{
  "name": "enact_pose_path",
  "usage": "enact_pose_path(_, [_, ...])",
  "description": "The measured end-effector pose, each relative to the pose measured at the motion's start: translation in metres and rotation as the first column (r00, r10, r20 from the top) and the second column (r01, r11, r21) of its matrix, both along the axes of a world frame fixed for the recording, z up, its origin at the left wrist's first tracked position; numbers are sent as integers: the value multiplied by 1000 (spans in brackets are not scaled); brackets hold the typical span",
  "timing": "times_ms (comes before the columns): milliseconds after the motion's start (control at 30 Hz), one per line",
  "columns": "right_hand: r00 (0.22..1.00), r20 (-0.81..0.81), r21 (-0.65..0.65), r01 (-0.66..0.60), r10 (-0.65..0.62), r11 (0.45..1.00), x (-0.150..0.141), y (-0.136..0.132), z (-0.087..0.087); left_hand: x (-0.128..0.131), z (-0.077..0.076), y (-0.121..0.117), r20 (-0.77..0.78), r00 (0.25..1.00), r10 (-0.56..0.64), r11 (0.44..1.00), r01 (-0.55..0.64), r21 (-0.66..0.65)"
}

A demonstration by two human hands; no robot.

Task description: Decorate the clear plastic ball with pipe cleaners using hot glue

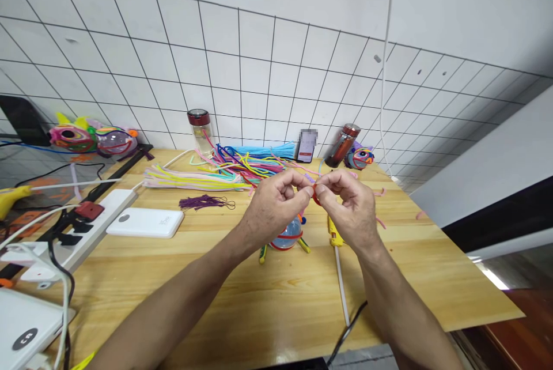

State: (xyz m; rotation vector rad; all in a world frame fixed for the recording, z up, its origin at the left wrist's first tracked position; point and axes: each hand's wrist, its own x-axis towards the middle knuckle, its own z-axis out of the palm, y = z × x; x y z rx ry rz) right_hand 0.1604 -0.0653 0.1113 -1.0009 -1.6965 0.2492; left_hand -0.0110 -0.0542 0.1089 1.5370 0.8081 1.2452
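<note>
Pinching a small red piece (pixel 316 193) between thumb and forefinger, the left hand (pixel 277 203) and right hand (pixel 352 208) meet almost tip to tip above the wooden table (pixel 259 306). Both grips are closed on the piece; its full shape cannot be told, as the fingers cover most of it.

Below the left hand, partly hidden by it, sits a clear ball (pixel 286 236) with a red band around it. Yellow-and-green handles (pixel 304 245) project from beside the ball towards the near edge. Under the right hand lies a yellow glue gun (pixel 334 233), partly covered, with a white stick (pixel 341 283) extending towards the near edge.

Behind the hands, coloured craft stems (pixel 250 162) lie in a loose heap. Left of the hands: purple tassels (pixel 203 203), a white power bank (pixel 146 223) and, farther out, a power strip (pixel 93 226) with plugs inserted.

Along the tiled wall (pixel 250 76) stand an upright lidded bottle (pixel 200 132), a phone (pixel 306 150), a reddish flask (pixel 343 145) and a decorated ball (pixel 361 158) near the flask.
</note>
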Motion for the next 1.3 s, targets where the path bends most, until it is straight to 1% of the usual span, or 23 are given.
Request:
enact_pose_path(167, [1000,-4,5,-10,10,1000,1,0,-2,0,0,1,-10,1000,-9,1000,9,16])
enact_pose_path(433, [1000,19,10,-4,4,1000,2,0,-2,-2,-1,1,-25,999,-25,1000,25,-5])
enact_pose_path(533, [999,28,5,-17,16,1000,2,1,0,-2,-1,1,1,999,-44,999,44,-26])
enact_pose_path(667, [999,6,-59,-38,39,998,5,1,1,-2,2,3,75,996,-45,997,49,-51])
enact_pose_path(767, [999,-26,-89,-23,21,996,7,2,0,-4,5,4,114,992,-51,996,59,-61])
enact_pose_path(833, [1000,-31,-96,-5,2,995,8,2,-1,-6,6,4,113,992,-59,995,67,-68])
enact_pose_path(967, [999,-28,-85,11,-14,996,7,2,-3,-7,6,4,127,990,-64,995,73,-65])
enact_pose_path(1100, [1000,5,-61,6,-6,998,3,-1,-2,-5,5,5,157,982,-104,993,112,-39])
enact_pose_path(1200, [999,43,-27,-18,19,999,2,-2,0,-5,4,8,133,982,-137,990,141,-20])
enact_pose_path(1300, [996,71,16,-49,48,999,3,-2,1,-6,1,10,88,988,-127,992,125,31])
